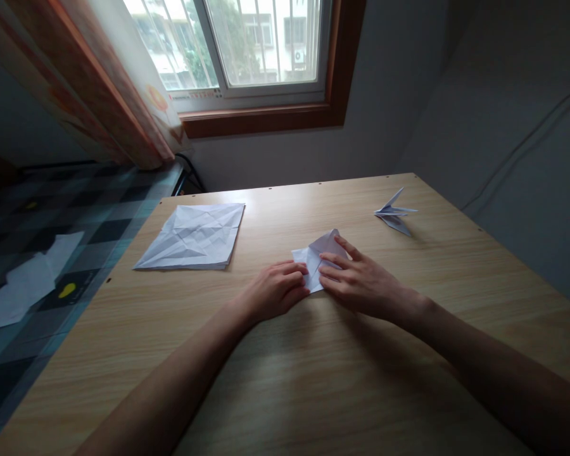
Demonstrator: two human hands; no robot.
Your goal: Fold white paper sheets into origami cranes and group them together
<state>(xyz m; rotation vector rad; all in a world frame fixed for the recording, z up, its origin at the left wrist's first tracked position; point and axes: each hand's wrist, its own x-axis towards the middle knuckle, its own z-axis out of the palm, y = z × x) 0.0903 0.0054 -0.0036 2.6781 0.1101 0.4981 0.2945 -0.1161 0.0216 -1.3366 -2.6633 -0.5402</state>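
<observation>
A small piece of folded white paper lies on the wooden table in front of me, creased, with one corner pointing up and away. At its left edge my left hand is closed, the curled fingertips and thumb gripping the paper. My right hand rests over the paper's right side with its fingers spread and stretched out, the index finger near the top corner. The fingers cover part of the paper, so its lower right folds are hidden.
Creased white square sheets lie at the table's back left. A folded paper crane stands at the back right. Left of the table, white paper pieces rest on a checked cloth. A window is behind.
</observation>
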